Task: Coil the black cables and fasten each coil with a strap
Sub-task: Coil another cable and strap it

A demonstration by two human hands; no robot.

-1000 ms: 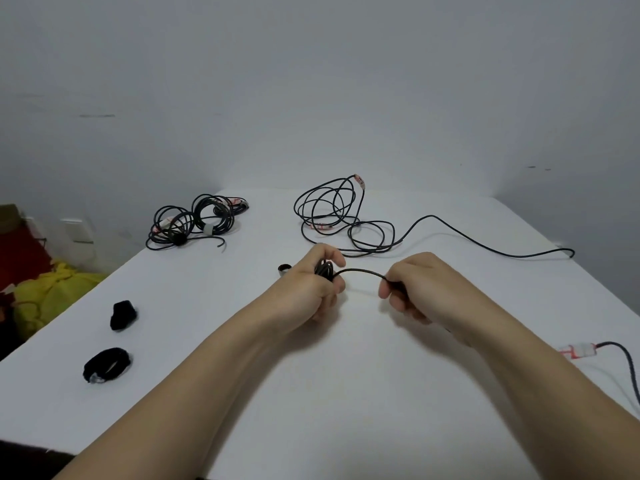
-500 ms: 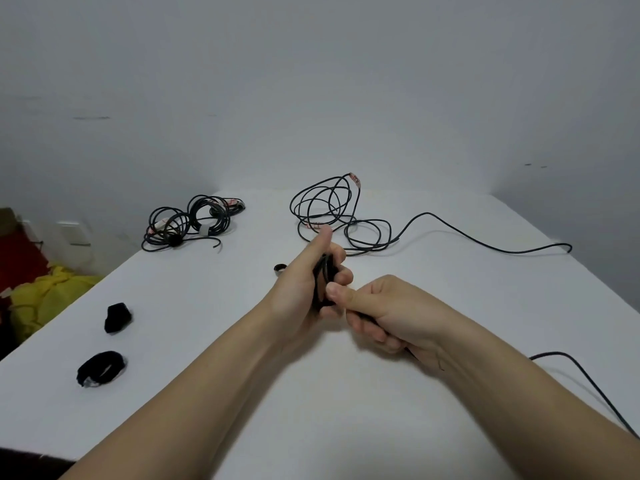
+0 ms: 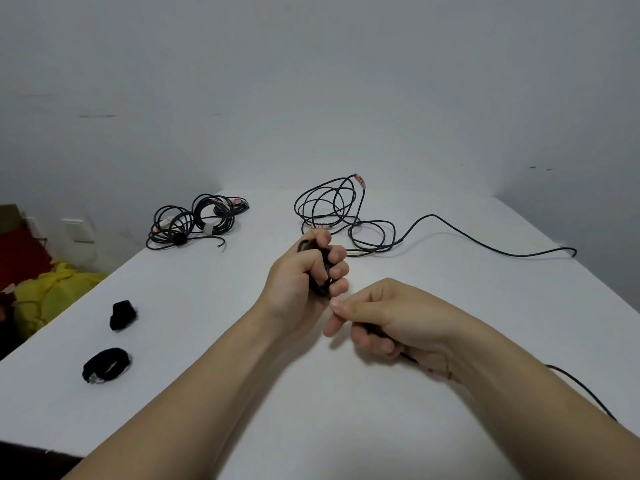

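Two hands: both held over the middle of the white table point(image 3: 207, 375), close together, the right one nearer the camera.
Left hand point(image 3: 298, 282): clenched round a small black coil point(image 3: 320, 271); the fingers cover most of it, so only a few dark turns show between thumb and fingertips.
Right hand point(image 3: 391, 317): fingers curled round the cable tail point(image 3: 581, 389), thumb tip just beside the left little finger; whether they touch cannot be told.
Cable tail: almost wholly hidden in the fist, it comes out past the wrist and is cut off behind the right forearm.
Loose cable point(image 3: 332, 206): untidy loops at far centre, one end trailing right to the table edge; the label on its raised plug is unreadable.
Bundled cables point(image 3: 194, 220): far left, overlapping, so their number is unclear.
Straps: two black pieces near the left edge, well apart from the hands. The nearer strap point(image 3: 105, 364) is a ring; the farther strap point(image 3: 122, 315) is a shapeless lump.
Yellow bag point(image 3: 52, 292): off the table, partly hidden by its edge.
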